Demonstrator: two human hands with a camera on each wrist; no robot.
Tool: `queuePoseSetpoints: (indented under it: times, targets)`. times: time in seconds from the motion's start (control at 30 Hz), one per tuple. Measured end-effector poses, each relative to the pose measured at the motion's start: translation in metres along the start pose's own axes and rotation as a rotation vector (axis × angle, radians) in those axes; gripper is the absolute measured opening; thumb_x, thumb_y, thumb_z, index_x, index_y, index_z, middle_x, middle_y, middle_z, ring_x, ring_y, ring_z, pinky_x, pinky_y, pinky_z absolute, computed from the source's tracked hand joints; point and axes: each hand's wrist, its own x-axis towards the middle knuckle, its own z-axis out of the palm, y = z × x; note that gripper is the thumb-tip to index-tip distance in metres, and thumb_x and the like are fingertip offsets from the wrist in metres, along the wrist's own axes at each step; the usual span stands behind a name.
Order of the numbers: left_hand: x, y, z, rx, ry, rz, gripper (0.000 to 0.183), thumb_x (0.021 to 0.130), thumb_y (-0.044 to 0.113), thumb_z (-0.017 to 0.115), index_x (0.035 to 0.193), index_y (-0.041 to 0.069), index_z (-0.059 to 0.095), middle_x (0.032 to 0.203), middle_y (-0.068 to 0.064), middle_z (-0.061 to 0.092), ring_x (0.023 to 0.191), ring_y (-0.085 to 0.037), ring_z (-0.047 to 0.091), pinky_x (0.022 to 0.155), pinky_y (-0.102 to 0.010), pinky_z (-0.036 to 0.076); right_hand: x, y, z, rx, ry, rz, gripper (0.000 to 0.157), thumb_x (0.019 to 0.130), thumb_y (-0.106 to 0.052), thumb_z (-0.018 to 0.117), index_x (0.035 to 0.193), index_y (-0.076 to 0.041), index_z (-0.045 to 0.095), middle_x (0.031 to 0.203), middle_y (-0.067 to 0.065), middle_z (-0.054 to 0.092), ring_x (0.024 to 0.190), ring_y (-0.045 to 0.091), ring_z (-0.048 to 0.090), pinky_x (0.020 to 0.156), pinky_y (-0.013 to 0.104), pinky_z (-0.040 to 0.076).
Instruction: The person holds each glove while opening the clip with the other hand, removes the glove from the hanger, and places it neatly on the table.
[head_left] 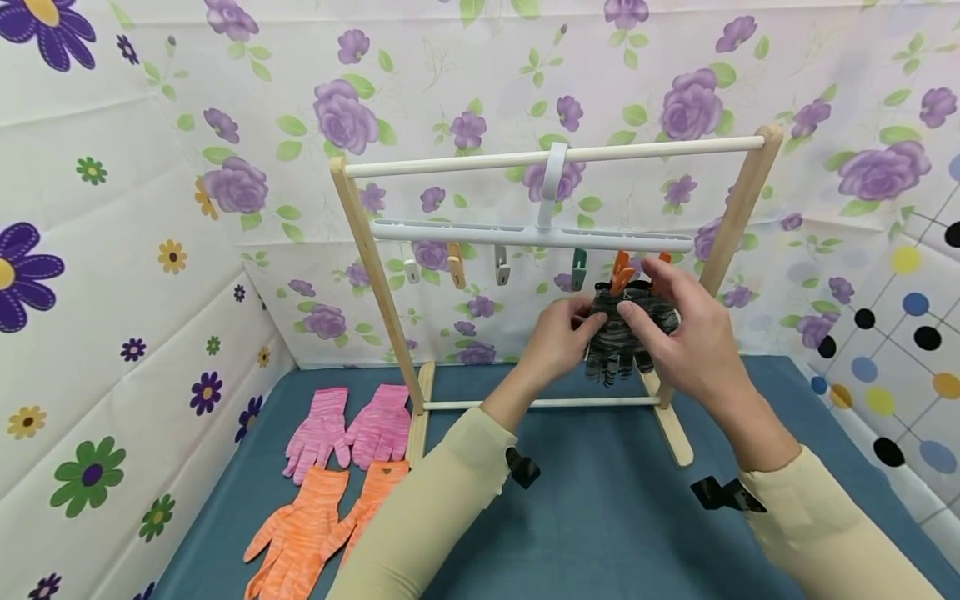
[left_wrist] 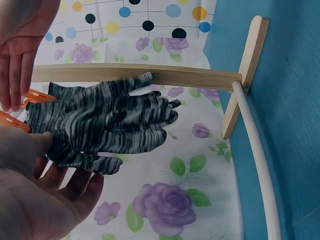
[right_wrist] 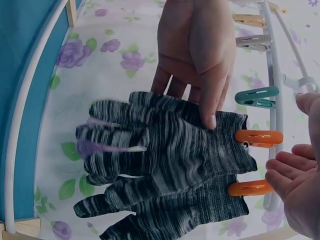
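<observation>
A pair of black-and-grey striped knit gloves [right_wrist: 175,150] hangs by its cuffs from two orange clothespins [right_wrist: 259,137] at the right end of a white hanger bar [head_left: 465,232]. My left hand [head_left: 557,340] pinches one glove near its cuff, thumb in front and fingers behind. To the right of the gloves, my right hand [head_left: 693,337] has its fingers extended beside the orange clothespins. In the right wrist view its fingertips [right_wrist: 280,170] appear apart from the cloth. The clothespins are partly hidden behind this hand in the head view.
The hanger hooks over the top rod of a wooden rack [head_left: 738,208]. More clothespins hang along the bar, including a green clothespin [head_left: 579,269] and a yellow clothespin [head_left: 456,267]. Pink gloves [head_left: 382,425] and orange gloves [head_left: 303,533] lie on the blue tabletop at left.
</observation>
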Motion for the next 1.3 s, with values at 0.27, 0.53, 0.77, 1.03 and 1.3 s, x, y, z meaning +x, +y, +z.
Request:
queuePoseSetpoints:
  times: [0.27, 0.53, 0.77, 1.03, 1.3]
  targets:
    - [-0.002, -0.004, -0.008, -0.087, -0.115, 0.029, 0.026, 0.114, 0.026, 0.055, 0.094, 0.009, 0.059, 0.080, -0.006, 0.053, 0.068, -0.019, 0.047, 0.063, -0.029, 0.039, 0.004, 0.001, 0.006, 0.054, -0.015, 0.043, 0.058, 0.105, -0.024, 0.071, 0.156, -0.005, 0.051, 0.153, 0.015, 0.057, 0.140, 0.034, 0.056, 0.109, 0.049, 0.047]
    - [-0.006, -0.002, -0.011, -0.083, -0.144, 0.011, 0.022, 0.113, 0.028, 0.055, 0.101, 0.010, 0.061, 0.080, -0.003, 0.052, 0.067, -0.017, 0.047, 0.063, -0.028, 0.038, 0.009, -0.004, 0.010, 0.080, -0.034, 0.158, 0.058, 0.109, -0.038, 0.062, 0.156, -0.007, 0.052, 0.147, 0.016, 0.062, 0.130, 0.032, 0.064, 0.101, 0.048, 0.054]
    - [-0.009, -0.002, -0.012, -0.090, -0.173, 0.011, 0.027, 0.114, 0.028, 0.054, 0.093, 0.011, 0.055, 0.075, -0.003, 0.046, 0.062, -0.017, 0.043, 0.061, -0.027, 0.035, 0.014, -0.005, 0.015, 0.177, -0.045, 0.253, 0.057, 0.110, -0.043, 0.058, 0.154, -0.007, 0.055, 0.142, 0.016, 0.065, 0.127, 0.028, 0.065, 0.095, 0.016, 0.050]
    - [-0.011, -0.003, -0.012, -0.101, -0.179, 0.024, 0.030, 0.114, 0.027, 0.054, 0.089, 0.010, 0.050, 0.074, -0.004, 0.045, 0.061, -0.017, 0.042, 0.060, -0.027, 0.034, 0.018, -0.009, 0.021, 0.296, -0.035, 0.345, 0.056, 0.110, -0.045, 0.056, 0.151, -0.006, 0.059, 0.130, 0.015, 0.070, 0.116, 0.021, 0.067, 0.087, 0.015, 0.051]
    - [-0.014, -0.001, -0.012, -0.092, -0.168, 0.014, 0.030, 0.114, 0.028, 0.055, 0.090, 0.010, 0.054, 0.074, -0.004, 0.046, 0.062, -0.018, 0.043, 0.060, -0.027, 0.035, 0.020, -0.009, 0.025, 0.378, 0.015, 0.350, 0.046, 0.110, -0.037, 0.060, 0.143, -0.006, 0.065, 0.127, 0.017, 0.073, 0.111, 0.012, 0.069, 0.089, 0.017, 0.054]
